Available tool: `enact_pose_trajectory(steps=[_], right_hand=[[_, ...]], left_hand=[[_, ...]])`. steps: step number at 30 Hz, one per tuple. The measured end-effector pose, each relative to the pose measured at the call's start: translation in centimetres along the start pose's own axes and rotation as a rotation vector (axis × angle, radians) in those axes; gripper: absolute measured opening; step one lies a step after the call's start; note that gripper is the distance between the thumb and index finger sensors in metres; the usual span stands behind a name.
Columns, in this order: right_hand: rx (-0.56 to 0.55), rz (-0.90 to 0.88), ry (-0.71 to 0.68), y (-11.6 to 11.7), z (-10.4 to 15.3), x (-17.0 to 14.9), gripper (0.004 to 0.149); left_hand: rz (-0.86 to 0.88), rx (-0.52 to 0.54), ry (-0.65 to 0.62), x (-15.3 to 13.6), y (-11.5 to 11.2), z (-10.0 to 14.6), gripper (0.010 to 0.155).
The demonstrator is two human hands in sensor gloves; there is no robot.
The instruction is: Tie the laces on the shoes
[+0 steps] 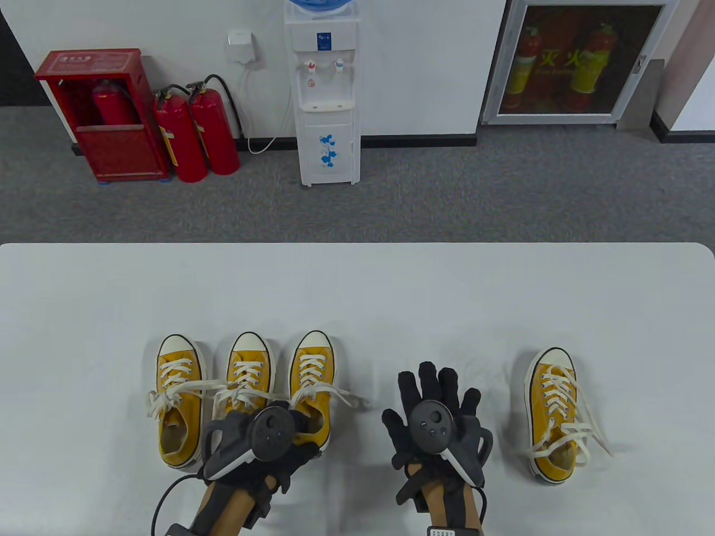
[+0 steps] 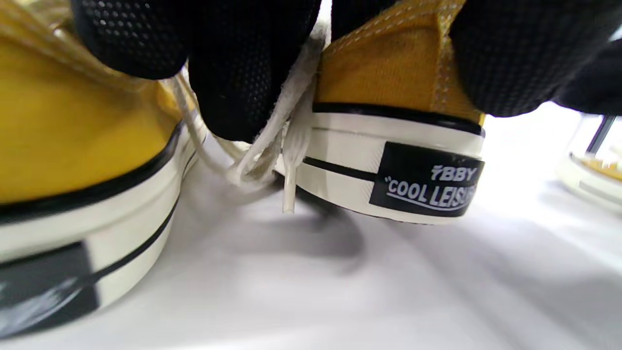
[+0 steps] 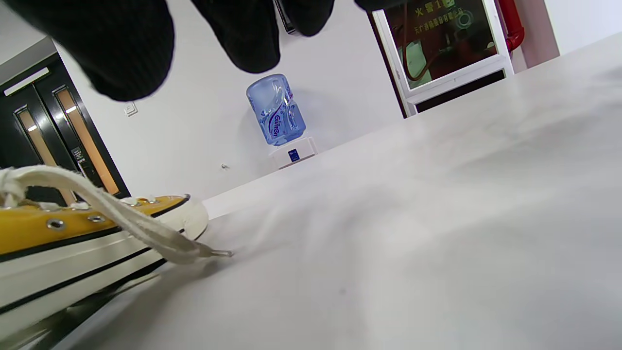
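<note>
Gripping the third shoe's [image 1: 310, 385] heel, my left hand [image 1: 262, 446] risks trapping its lace [image 2: 291, 121]; my right hand [image 1: 433, 421] lies flat beside it.

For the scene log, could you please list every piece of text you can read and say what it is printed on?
"BBY" over "COOL LEISUR", cut off at the edge: heel patch of the shoe the left hand grips.
"Guinon", roughly; curved and hard to read: water bottle.
Yellow "火": glass of the fire cabinet; the rest is blurred.
Red extinguisher box top lettering: too small.
</note>
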State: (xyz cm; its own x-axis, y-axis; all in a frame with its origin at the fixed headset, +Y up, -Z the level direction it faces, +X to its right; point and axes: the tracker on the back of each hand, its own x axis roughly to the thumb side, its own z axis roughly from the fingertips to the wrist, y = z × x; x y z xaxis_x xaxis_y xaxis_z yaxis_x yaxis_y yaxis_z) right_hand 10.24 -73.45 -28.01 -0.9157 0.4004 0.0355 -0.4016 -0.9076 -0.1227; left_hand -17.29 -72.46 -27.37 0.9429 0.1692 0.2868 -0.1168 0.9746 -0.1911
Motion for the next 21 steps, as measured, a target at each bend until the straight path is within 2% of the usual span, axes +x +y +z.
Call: enact_pose_trajectory(steps=[4,14,21], right_hand=[[0.012,0.006,0.003,0.0,0.0,0.0,0.076],[0.028,0.018,0.005,0.1,0.0,0.1,0.075],[0.034,0.018,0.002,0.2,-0.1,0.2,0.075]], left_hand=[[-0.073,-0.135,0.028,0.6,-0.8,-0.1,0.062],[-0.078,-0.114,0.025,0.8,-0.8,0.0,0.064],[-0.012,-0.033,0.013,0.3,0.1,0.4,0.065]])
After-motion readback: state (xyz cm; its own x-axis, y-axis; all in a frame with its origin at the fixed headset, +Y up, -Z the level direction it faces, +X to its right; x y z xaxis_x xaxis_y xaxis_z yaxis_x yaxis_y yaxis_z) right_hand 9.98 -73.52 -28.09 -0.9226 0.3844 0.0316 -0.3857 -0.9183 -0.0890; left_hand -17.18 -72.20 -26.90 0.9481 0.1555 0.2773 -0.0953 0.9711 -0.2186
